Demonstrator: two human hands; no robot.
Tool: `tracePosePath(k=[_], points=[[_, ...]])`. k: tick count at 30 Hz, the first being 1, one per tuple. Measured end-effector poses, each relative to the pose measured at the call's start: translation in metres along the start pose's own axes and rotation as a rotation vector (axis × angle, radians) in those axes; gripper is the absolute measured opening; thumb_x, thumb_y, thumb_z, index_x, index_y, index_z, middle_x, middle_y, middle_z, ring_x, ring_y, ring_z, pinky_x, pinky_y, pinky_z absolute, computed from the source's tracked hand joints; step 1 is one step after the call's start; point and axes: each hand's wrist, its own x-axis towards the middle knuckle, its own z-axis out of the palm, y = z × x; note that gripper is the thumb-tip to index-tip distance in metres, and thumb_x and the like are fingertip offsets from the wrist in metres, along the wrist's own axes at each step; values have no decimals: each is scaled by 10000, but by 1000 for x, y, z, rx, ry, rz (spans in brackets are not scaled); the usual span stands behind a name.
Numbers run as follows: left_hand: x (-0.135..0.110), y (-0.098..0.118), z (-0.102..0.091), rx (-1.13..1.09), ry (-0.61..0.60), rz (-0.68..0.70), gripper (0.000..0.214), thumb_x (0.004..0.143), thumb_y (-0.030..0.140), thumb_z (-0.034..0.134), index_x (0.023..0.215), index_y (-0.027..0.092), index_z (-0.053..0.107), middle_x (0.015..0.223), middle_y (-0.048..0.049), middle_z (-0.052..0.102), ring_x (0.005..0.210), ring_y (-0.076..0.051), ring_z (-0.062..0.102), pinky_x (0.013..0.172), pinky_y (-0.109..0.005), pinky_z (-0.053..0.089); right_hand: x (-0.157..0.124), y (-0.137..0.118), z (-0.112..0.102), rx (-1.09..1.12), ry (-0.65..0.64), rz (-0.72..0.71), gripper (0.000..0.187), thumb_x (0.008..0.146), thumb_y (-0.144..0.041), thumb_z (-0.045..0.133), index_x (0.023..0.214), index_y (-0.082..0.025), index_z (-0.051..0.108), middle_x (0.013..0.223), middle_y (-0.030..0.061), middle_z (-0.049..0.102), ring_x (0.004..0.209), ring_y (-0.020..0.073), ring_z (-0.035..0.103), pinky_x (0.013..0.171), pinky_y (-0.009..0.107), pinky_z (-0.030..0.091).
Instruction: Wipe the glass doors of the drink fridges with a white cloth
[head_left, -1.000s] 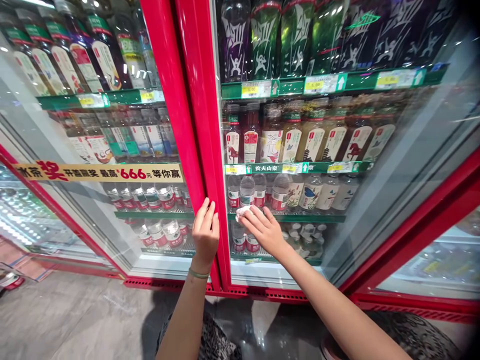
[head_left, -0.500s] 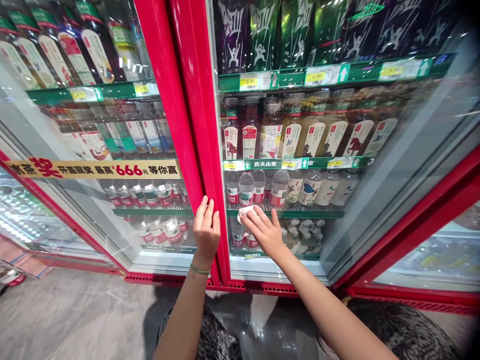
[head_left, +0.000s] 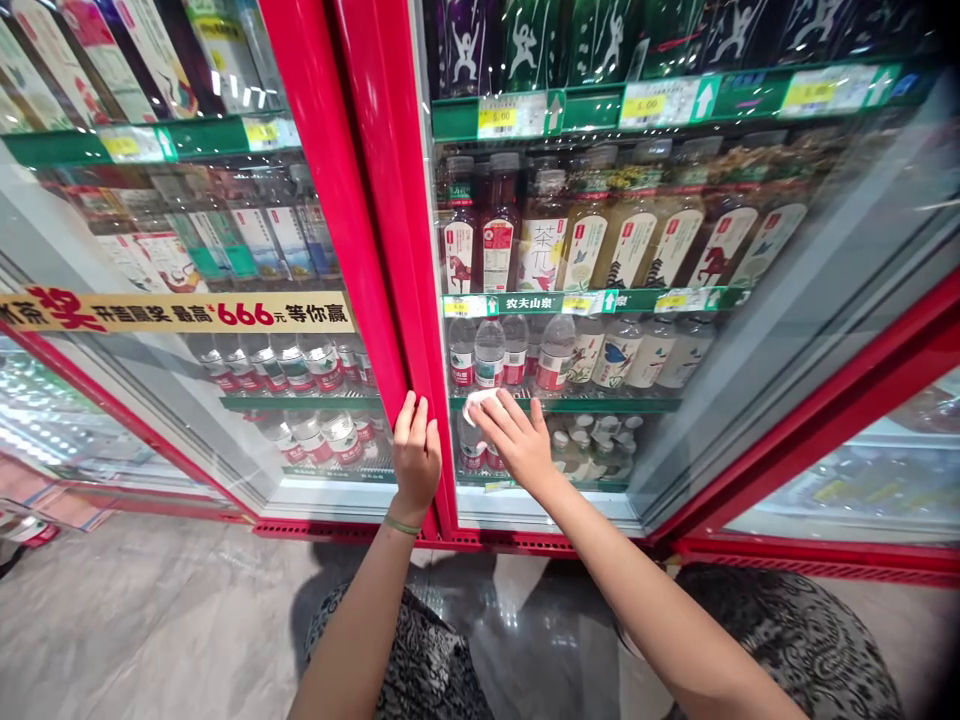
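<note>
My right hand (head_left: 517, 435) lies with its fingers over a crumpled white cloth (head_left: 480, 400), perhaps a tissue, pressing it on the glass of the right cooler door (head_left: 547, 505). Most of the cloth is hidden under the fingers. Just left of it, my left hand (head_left: 416, 455) rests on the red door frame (head_left: 390, 200), fingers stretched upward and nothing held. A thin green band (head_left: 403, 524) circles the left wrist. Behind the glass near the cloth stand water bottles (head_left: 490, 352) with red and white labels.
Shelves of drink bottles (head_left: 585, 240) fill both coolers, with price tags on green shelf strips (head_left: 525, 302). A yellow banner (head_left: 176, 313) crosses the left door (head_left: 247, 440). My knees in patterned cloth (head_left: 427, 660) are close above the grey floor (head_left: 180, 610).
The view has tilted down a little, so the shelves sit higher in the picture. My right hand and the cloth have slid slightly left on the glass. My left hand stays on the frame.
</note>
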Motion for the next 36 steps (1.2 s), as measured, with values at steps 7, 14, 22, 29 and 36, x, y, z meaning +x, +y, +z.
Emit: tracePosePath(k=[7, 14, 22, 29, 36], points=[[-10, -2, -4, -2, 4, 102, 575, 989, 118, 556, 1544, 178, 419, 1530, -197, 518, 1445, -254, 495, 1148, -411, 494, -14, -6, 5, 64, -124, -207, 488, 1048, -154, 494, 1497, -343, 510, 1456, -35, 635, 1430, 123, 507, 1313, 393, 107], [-18, -6, -8, 15, -24, 142, 585, 991, 133, 557, 1552, 181, 399, 1536, -219, 498, 1445, -279, 495, 1143, -458, 503, -9, -12, 2, -14, -6, 55, 512, 1040, -257, 550, 1539, -342, 470, 1382, 5, 693, 1364, 196, 565, 1251, 405, 171], [-20, -7, -4, 1, 0, 163, 609, 982, 121, 561, 1563, 181, 391, 1580, -229, 427, 1465, -295, 466, 1143, -455, 502, -40, 11, -11, -89, -34, 111, 546, 1026, -219, 570, 1517, -441, 475, 1162, -22, 747, 1064, 148, 595, 966, 323, 349], [-21, 17, 7, 27, -49, 347, 599, 943, 66, 591, 1512, 204, 462, 1425, -183, 550, 1451, -320, 480, 1143, -504, 505, -39, 31, -23, -18, -16, 167, 552, 978, -161, 620, 1496, -336, 541, 1164, 62, 702, 988, 205, 542, 912, 348, 414], [-34, 39, 30, -102, -215, 392, 593, 965, 108, 567, 1538, 206, 450, 1338, -158, 634, 1421, -293, 520, 1165, -462, 489, -52, 68, -45, -45, -97, 132, 508, 1004, -202, 571, 1468, -408, 556, 1171, 11, 719, 957, 195, 558, 885, 346, 443]])
